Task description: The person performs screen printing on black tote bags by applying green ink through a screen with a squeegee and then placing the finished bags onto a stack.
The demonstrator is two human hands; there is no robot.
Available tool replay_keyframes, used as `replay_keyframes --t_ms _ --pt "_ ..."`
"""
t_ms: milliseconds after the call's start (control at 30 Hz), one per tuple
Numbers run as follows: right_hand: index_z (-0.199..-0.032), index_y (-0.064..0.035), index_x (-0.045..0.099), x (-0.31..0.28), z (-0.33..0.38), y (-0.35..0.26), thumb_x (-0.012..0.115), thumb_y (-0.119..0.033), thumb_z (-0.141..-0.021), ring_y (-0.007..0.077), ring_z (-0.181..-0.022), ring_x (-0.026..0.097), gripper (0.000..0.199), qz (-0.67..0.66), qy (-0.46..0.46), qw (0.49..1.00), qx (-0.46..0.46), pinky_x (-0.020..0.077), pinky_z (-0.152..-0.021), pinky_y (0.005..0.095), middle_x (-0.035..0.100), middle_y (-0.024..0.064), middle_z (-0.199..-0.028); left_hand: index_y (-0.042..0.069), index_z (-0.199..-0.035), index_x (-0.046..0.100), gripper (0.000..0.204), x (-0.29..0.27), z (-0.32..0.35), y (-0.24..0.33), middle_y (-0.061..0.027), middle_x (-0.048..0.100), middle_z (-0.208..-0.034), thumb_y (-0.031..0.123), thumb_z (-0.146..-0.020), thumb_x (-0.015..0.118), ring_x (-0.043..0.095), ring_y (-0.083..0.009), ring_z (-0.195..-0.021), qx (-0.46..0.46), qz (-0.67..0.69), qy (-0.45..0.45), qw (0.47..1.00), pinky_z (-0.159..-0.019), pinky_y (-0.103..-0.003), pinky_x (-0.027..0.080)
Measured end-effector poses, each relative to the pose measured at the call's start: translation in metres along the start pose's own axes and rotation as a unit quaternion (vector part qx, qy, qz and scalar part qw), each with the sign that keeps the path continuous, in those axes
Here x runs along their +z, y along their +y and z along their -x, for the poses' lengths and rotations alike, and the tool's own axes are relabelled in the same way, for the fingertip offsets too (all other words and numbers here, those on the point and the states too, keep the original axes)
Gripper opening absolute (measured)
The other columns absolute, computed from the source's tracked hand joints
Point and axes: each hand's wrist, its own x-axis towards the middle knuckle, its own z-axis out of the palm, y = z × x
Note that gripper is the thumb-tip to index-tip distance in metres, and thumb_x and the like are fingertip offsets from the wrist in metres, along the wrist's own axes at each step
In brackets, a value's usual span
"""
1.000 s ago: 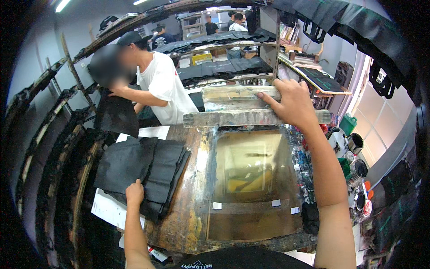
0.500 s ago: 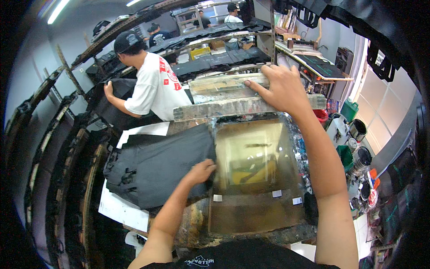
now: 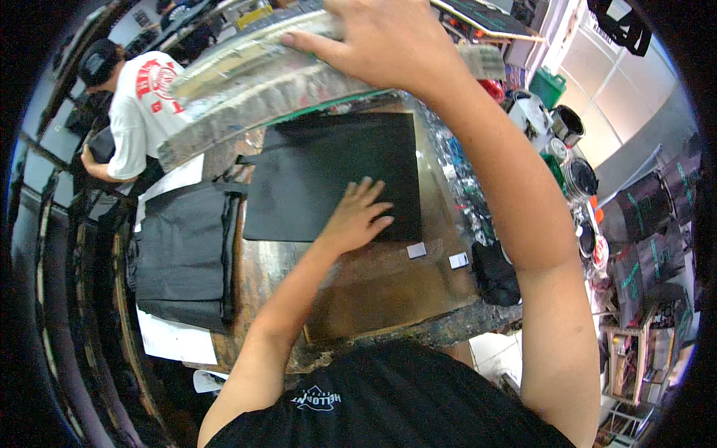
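Wooden table [image 3: 258,272], stained, ran under most of the work, with a brown board [image 3: 381,291] on it. Paint-crusted frame [image 3: 254,112] sloped across the far side, apparently raised. Flat black fabric piece [image 3: 328,157] covered the board's far part and overlapped onto bare wood at left; folded black stack [image 3: 183,246] sat further left, partly over white paper [image 3: 175,340]. Step in hand, my read: laying and smoothing the piece by the raised frame. Next move, judged, called for it square and crease-free, left hand clear before any lowering. Right hand [image 3: 388,45] was up at the frame, thumb stretched along the upper bar; other fingers ran out of view, so couldn't tell how closed. Left hand [image 3: 349,222] lay palm down on the piece, fingers spread, thumb out, pinching nothing. Two small white tabs [image 3: 458,260] showed just past its near edge
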Motion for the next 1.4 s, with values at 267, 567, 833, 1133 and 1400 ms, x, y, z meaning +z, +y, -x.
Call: replay_keyframes --t_ms 267,567,833,1133,1400 --pt "-0.119 -0.0014 0.067 -0.005 -0.015 0.002 0.036 -0.069 -0.11 0.0229 -0.104 0.068 0.075 0.013 -0.009 0.999 0.044 0.0413 -0.118 0.0565 0.072 0.0112 -0.104 0.029 -0.162 0.05 0.057 0.013 0.051 0.021 -0.0197 0.029 -0.175 0.052 -0.109 0.051 0.022 -0.0563 -0.158 -0.146 -0.117 0.045 0.981 -0.12 -0.081 0.009" --pt "-0.128 0.0013 0.065 0.022 -0.016 0.009 0.036 -0.068 -0.11 0.0243 -0.114 0.068 0.078 0.024 0.059 0.998 0.022 0.0423 -0.12 0.0559 0.073 0.015 -0.118 0.029 -0.164 0.046 0.055 0.066 0.012 0.084 -0.0196 0.024 -0.176 0.046 -0.112 0.044 0.018 -0.0546 -0.159 -0.208 -0.141 0.069 0.965 -0.12 -0.082 0.007" --pt "-0.114 -0.0027 0.065 0.002 -0.005 0.003 0.036 -0.071 -0.109 0.0203 -0.098 0.066 0.075 -0.012 0.009 0.999 0.036 0.05 -0.109 0.05 0.069 0.0092 -0.101 0.027 -0.164 0.047 0.056 0.061 0.024 0.113 -0.0193 0.023 -0.177 0.046 -0.111 0.047 0.017 -0.0535 -0.16 -0.221 -0.119 0.063 0.966 -0.12 -0.081 0.007" --pt "-0.113 -0.0049 0.066 0.012 -0.004 -0.006 0.036 -0.07 -0.108 0.0238 -0.103 0.065 0.072 0.035 0.027 0.997 0.058 0.041 -0.114 0.0579 0.07 0.0112 -0.104 0.022 -0.162 0.048 0.056 0.064 0.033 0.113 -0.0232 0.032 -0.172 0.045 -0.111 0.047 0.023 -0.0537 -0.158 -0.209 -0.135 0.099 0.964 -0.119 -0.081 0.01" --pt "-0.123 0.0001 0.068 0.02 -0.004 -0.006 0.041 -0.072 -0.106 0.0298 -0.114 0.067 0.078 0.035 0.045 0.996 0.069 0.0434 -0.114 0.0534 0.073 0.0184 -0.115 0.016 -0.166 0.042 0.084 -0.005 0.058 0.102 -0.028 0.028 -0.172 0.071 -0.102 0.05 0.018 -0.052 -0.161 -0.222 -0.016 0.018 0.975 -0.121 -0.08 0.006"
